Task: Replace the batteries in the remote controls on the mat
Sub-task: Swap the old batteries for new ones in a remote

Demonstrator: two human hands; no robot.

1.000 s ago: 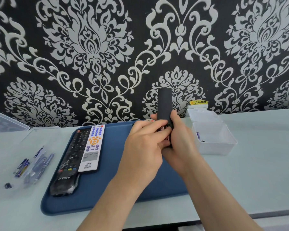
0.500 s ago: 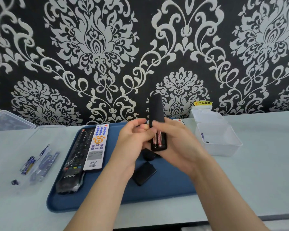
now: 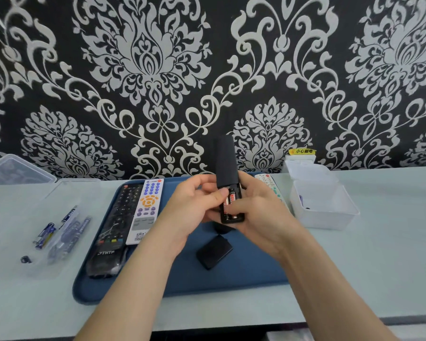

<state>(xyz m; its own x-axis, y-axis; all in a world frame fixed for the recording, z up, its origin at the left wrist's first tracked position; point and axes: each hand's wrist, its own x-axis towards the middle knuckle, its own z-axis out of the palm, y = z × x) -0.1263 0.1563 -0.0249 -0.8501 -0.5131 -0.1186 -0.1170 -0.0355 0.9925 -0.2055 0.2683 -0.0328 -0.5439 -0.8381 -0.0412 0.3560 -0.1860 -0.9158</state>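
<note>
Black remote (image 3: 226,163) in clamped grip of left hand (image 3: 192,210), right hand (image 3: 263,217); batteries (image 3: 232,198) half-covered.

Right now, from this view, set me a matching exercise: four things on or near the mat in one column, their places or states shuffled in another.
1. black remote
2. battery cover
3. blue batteries
4. white box

A. left of the mat
B. held upright, compartment open
C. open, right of the mat
D. lying loose on the mat

Pairs: 1-B, 2-D, 3-A, 4-C
</note>
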